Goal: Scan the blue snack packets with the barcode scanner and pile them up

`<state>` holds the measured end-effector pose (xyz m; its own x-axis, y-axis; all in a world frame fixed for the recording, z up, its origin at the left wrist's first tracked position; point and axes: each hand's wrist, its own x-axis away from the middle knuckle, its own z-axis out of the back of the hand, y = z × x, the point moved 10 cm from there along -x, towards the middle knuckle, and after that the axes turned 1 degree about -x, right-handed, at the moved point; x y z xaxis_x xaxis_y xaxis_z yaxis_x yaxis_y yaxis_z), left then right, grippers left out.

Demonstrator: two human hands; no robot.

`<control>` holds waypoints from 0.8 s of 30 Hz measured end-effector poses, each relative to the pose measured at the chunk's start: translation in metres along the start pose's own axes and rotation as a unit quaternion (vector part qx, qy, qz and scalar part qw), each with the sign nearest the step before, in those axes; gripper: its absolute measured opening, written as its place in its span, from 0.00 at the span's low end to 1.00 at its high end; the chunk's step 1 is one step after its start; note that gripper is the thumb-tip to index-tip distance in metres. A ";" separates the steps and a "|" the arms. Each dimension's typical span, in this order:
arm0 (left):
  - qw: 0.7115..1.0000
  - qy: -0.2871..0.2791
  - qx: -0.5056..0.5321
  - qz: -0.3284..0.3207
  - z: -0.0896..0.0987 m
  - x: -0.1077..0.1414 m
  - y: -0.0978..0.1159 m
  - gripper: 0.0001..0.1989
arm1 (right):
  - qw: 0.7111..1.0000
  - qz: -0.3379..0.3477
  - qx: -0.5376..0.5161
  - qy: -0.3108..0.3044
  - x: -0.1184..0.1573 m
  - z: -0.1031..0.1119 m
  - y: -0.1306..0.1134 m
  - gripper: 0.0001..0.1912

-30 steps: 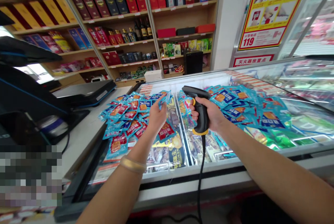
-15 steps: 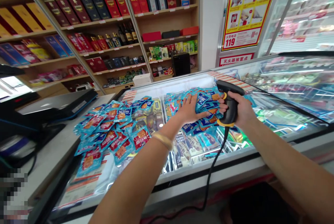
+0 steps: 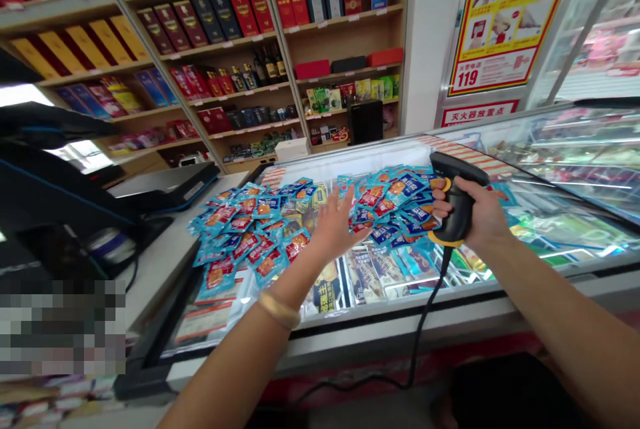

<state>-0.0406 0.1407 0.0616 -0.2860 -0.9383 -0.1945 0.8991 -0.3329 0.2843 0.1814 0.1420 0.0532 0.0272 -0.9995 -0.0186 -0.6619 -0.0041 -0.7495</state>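
Note:
My right hand is wrapped round the handle of a black barcode scanner with yellow trim, its cable hanging down past the freezer's front edge. My left hand, with a gold bangle at the wrist, is open, its fingers spread, and holds nothing. It hovers between two heaps of small blue snack packets with red or dark-blue labels. The right heap of packets lies between my hands, partly behind the scanner. The left heap of packets spreads toward the counter. Both heaps rest on the glass top of a chest freezer.
Wrapped ice creams show through the glass. At the left stand a counter and a dark checkout machine. Shelves with boxed goods and bottles line the back wall. A red and yellow poster hangs at the right.
My left hand has lifted off the right heap and moved left, into the gap between the heaps. The view has turned left. The scanner stays in my right hand beside the right heap.

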 end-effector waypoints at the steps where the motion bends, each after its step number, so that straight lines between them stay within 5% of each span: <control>1: 1.000 -0.004 -0.015 0.010 0.002 0.013 -0.012 0.48 | 1.000 -0.006 0.004 -0.007 0.003 -0.008 0.005 0.07; 6: 0.989 -0.076 -0.078 0.100 0.001 0.071 -0.065 0.44 | 0.995 -0.057 0.027 -0.072 0.027 -0.063 0.048 0.07; 10: 0.988 -0.084 -0.109 0.074 -0.003 0.090 -0.063 0.33 | 0.987 -0.105 0.032 -0.114 0.048 -0.097 0.090 0.08; 17: 0.993 -0.003 -0.111 0.039 0.002 0.092 -0.054 0.21 | 0.980 -0.150 0.024 -0.132 0.075 -0.114 0.129 0.09; 21: 0.992 0.112 0.025 0.055 0.026 0.106 -0.056 0.22 | 0.977 -0.171 0.009 -0.129 0.088 -0.111 0.134 0.09; 24: 0.959 0.206 0.172 0.093 0.038 0.123 -0.070 0.21 | 0.976 -0.180 -0.005 -0.124 0.094 -0.106 0.137 0.10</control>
<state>-0.1509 0.0455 0.0533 0.0876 -0.8916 -0.4443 0.7393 -0.2408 0.6289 0.0140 0.0441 0.0184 0.4398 -0.8942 0.0838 -0.5830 -0.3553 -0.7307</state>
